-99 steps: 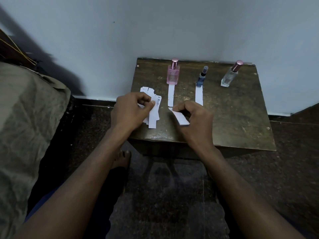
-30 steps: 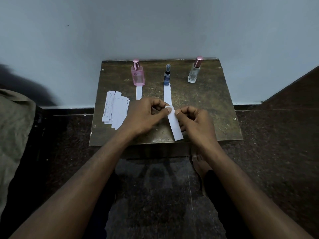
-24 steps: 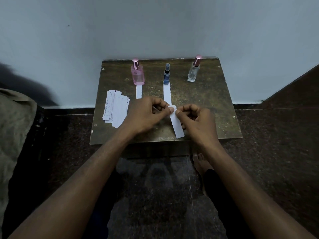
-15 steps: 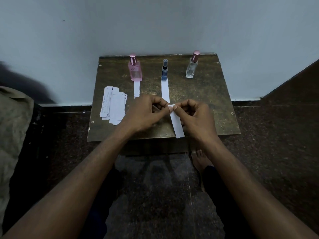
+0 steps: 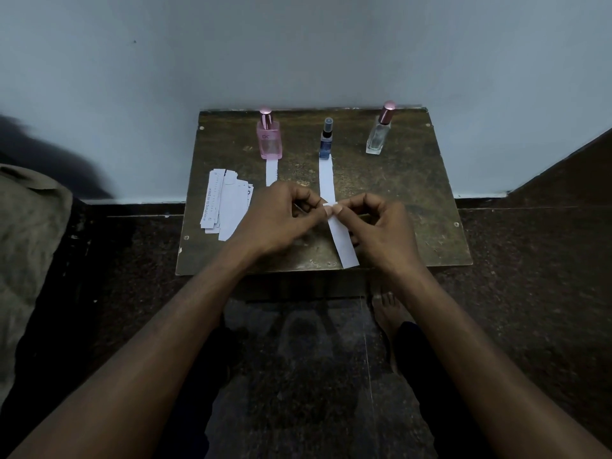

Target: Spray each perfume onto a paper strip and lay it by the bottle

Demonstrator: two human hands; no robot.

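Three perfume bottles stand along the back of the small table (image 5: 414, 200): a pink bottle (image 5: 270, 140) at left, a slim blue bottle (image 5: 326, 140) in the middle, a clear bottle (image 5: 379, 134) with a pink cap at right. One paper strip (image 5: 272, 172) lies in front of the pink bottle, another strip (image 5: 327, 180) in front of the blue one. My left hand (image 5: 278, 220) and my right hand (image 5: 384, 233) both pinch the top end of a fresh white strip (image 5: 342, 243) above the table's middle; it hangs toward the front edge.
A pile of spare strips (image 5: 225, 207) lies at the table's left side. The table stands against a pale wall (image 5: 298, 54). A brown cloth (image 5: 29, 243) is at far left, and my bare foot (image 5: 385, 313) rests on the dark floor below the table.
My left hand left the spare pile and joined the right hand on the fresh strip. Over the last second both hands stay pinched on its top end, barely moving.
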